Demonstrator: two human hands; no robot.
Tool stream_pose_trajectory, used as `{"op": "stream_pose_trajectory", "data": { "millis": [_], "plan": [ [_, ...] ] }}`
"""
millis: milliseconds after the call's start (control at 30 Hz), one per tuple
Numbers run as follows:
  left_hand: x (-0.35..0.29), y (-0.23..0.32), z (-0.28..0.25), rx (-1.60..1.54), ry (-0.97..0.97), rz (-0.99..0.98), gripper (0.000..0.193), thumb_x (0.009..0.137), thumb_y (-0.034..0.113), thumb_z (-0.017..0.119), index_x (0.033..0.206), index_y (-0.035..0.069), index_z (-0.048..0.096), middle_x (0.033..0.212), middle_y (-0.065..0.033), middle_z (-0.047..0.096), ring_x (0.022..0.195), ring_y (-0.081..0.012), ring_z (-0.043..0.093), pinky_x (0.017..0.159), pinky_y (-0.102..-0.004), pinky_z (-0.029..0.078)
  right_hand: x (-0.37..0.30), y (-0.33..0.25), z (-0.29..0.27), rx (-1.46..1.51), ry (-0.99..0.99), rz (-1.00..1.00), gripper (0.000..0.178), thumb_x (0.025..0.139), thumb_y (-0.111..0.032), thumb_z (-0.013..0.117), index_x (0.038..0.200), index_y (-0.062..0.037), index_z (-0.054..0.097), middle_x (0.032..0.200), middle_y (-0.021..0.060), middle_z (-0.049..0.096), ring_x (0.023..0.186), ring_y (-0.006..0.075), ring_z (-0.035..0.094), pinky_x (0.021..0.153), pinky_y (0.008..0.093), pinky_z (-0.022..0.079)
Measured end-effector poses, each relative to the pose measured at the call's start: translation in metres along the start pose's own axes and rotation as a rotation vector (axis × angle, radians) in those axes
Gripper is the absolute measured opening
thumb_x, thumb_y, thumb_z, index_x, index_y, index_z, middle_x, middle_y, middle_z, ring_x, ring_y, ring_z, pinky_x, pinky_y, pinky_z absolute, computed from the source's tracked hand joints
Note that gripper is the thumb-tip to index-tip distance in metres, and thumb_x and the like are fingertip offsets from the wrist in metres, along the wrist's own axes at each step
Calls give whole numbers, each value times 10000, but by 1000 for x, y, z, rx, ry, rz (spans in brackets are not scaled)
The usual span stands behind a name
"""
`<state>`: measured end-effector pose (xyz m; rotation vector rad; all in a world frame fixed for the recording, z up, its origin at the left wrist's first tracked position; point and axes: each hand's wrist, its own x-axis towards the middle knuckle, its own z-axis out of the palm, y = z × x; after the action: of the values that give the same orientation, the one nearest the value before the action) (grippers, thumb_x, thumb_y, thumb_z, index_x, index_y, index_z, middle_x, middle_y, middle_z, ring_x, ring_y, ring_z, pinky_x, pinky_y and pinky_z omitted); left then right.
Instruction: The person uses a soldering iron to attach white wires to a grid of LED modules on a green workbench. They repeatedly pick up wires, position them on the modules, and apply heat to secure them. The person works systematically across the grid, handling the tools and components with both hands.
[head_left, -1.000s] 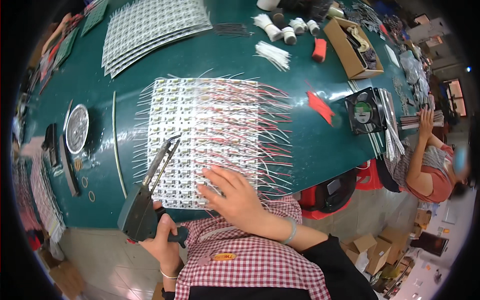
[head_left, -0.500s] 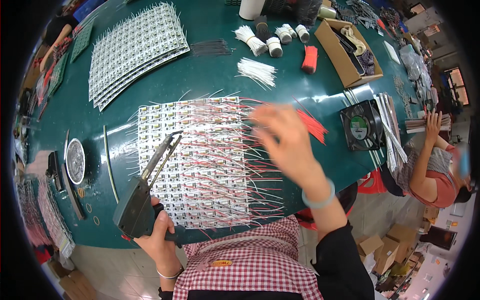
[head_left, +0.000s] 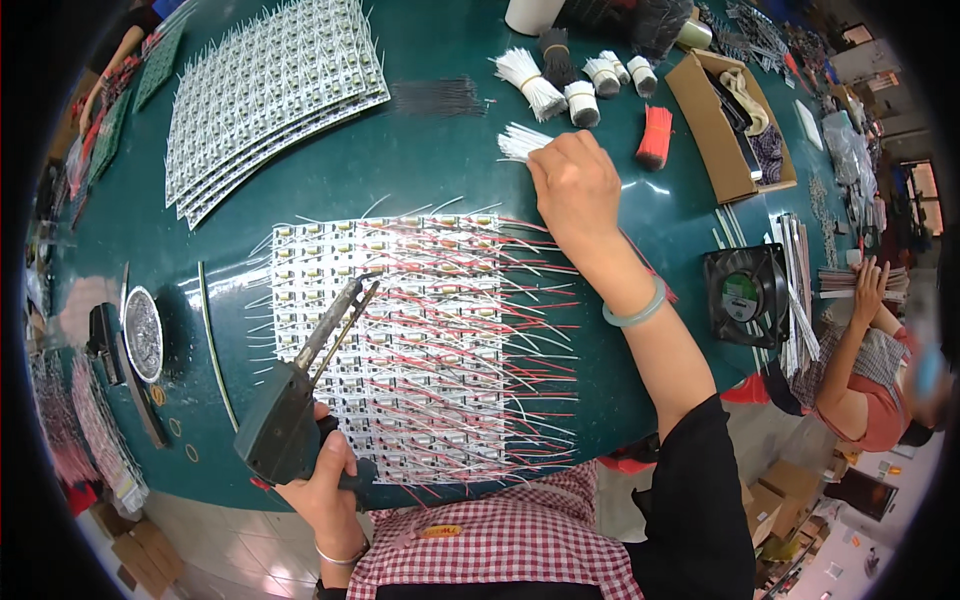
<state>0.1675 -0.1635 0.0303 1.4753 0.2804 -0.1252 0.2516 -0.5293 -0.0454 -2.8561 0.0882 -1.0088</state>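
My left hand is closed round the handle of a dark soldering gun. The gun's tip points up and right, over a panel of small white circuit boards. Red and white wires trail across the panel and stick out past its right edge. Beyond the panel, my right hand reaches to a loose pile of white wires. Its fingers are bent and closed at the pile's right end, and the fingertips are hidden behind the hand. Loose red wires lie partly behind my right forearm.
Stacked circuit-board panels lie at the far left, beside black wires. Bundled white wires and a red bundle lie near a cardboard box. A small fan stands right; a round dish sits left. Another person works at right.
My right hand has moved from beside the panel's right edge up to the white wire pile, and its fingers have closed. My left hand still holds the soldering gun over the panel.
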Motion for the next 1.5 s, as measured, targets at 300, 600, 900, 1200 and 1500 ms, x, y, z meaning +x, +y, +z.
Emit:
{"op": "stream_pose_trajectory", "data": {
  "millis": [300,600,900,1200,1500],
  "plan": [
    [-6,-1,-10,8,18,-4,559,805,-92,699,1339,-38,542,1123,-181,657,609,-137,585,460,-248,443,8,1,-7,-28,-104,7,93,793,-18,743,835,-61,672,803,72,609,828,276,607,729,413,498],
    [-14,1,-20,-26,13,6,583,791,-76,706,1346,-49,532,1111,-186,656,606,-133,572,461,-237,436,13,-6,-23,-80,-153,-73,136,779,60,642,895,-9,660,946,118,583,940,293,600,775,407,555],
    [-23,1,-40,-50,8,48,538,802,-97,715,1314,-56,554,1124,-179,676,631,-130,594,489,-241,460,36,-50,-83,-413,-608,-345,108,758,9,669,842,-57,682,882,100,657,921,264,666,751,369,568],
    [-47,0,-76,-109,95,74,490,800,-105,698,1272,-69,576,1124,-183,675,625,-144,595,500,-256,459,30,-73,-60,-471,-711,-337,116,760,-27,739,846,-87,787,893,137,736,936,294,720,751,376,608],
    [-69,-13,-111,-118,43,-64,441,808,-93,721,1231,-74,599,1103,-171,673,645,-154,620,537,-265,506,-36,-164,-106,532,-500,-238,281,740,113,600,983,-8,672,936,131,613,906,335,628,771,436,530]
  ]
}}
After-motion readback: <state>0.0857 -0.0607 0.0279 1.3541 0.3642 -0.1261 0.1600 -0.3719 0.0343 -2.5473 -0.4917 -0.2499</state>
